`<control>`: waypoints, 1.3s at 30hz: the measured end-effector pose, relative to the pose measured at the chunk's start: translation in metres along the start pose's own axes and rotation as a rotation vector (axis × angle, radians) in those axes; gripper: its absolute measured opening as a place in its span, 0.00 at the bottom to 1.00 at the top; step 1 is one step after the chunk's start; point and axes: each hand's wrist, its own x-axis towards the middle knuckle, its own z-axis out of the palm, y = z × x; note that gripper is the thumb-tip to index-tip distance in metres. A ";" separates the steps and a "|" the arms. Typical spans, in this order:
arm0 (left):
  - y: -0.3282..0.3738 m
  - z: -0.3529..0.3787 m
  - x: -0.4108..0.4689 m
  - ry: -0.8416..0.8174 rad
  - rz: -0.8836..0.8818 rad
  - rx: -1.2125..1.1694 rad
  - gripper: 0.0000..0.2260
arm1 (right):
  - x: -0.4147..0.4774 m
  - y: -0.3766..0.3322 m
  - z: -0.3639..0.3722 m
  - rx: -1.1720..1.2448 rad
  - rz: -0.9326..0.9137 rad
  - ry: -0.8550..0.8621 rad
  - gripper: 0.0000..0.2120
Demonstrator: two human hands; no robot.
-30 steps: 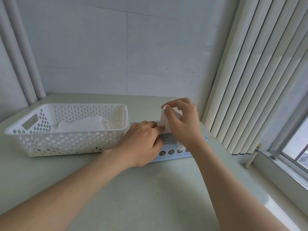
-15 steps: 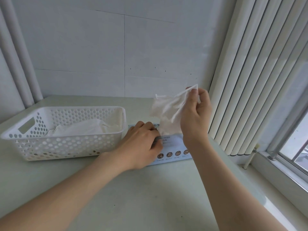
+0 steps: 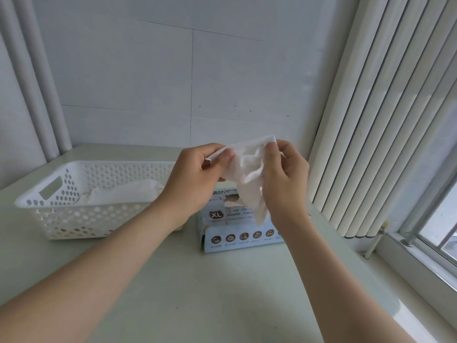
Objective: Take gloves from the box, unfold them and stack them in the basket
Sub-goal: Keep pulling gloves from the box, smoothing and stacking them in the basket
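Glove (image 3: 248,173) you hold: thin, crumpled, matt white film, faintly translucent. Basket (image 3: 74,220): white moulded plastic, perforated, slight sheen. Box (image 3: 237,245) before you: printed card, satin finish, ragged torn opening. Table (image 3: 210,293): smooth, pale, low gloss. Blind slats (image 3: 371,120): smooth, cream.
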 end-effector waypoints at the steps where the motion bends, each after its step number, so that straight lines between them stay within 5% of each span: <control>1: 0.000 -0.002 0.001 0.002 -0.029 -0.037 0.13 | 0.000 -0.001 0.001 0.008 0.009 0.000 0.11; 5: 0.005 -0.012 0.007 0.065 -0.132 -0.151 0.24 | -0.003 -0.008 0.003 0.119 0.134 -0.106 0.11; 12: 0.016 -0.027 0.014 0.010 -0.158 -0.007 0.20 | -0.008 -0.011 0.004 0.179 0.332 -0.498 0.17; 16: 0.019 -0.037 0.015 -0.029 -0.059 0.122 0.21 | -0.012 -0.012 0.004 -0.020 0.214 -0.538 0.06; 26: 0.013 -0.069 0.027 0.088 0.186 0.504 0.15 | -0.012 -0.007 0.004 -0.125 0.369 -0.721 0.14; 34: 0.014 -0.091 0.033 0.151 0.181 0.518 0.16 | -0.011 -0.003 0.010 0.027 0.259 -0.546 0.20; 39: 0.015 -0.105 0.036 0.179 0.148 0.430 0.17 | -0.012 -0.005 0.027 0.031 0.230 -0.380 0.13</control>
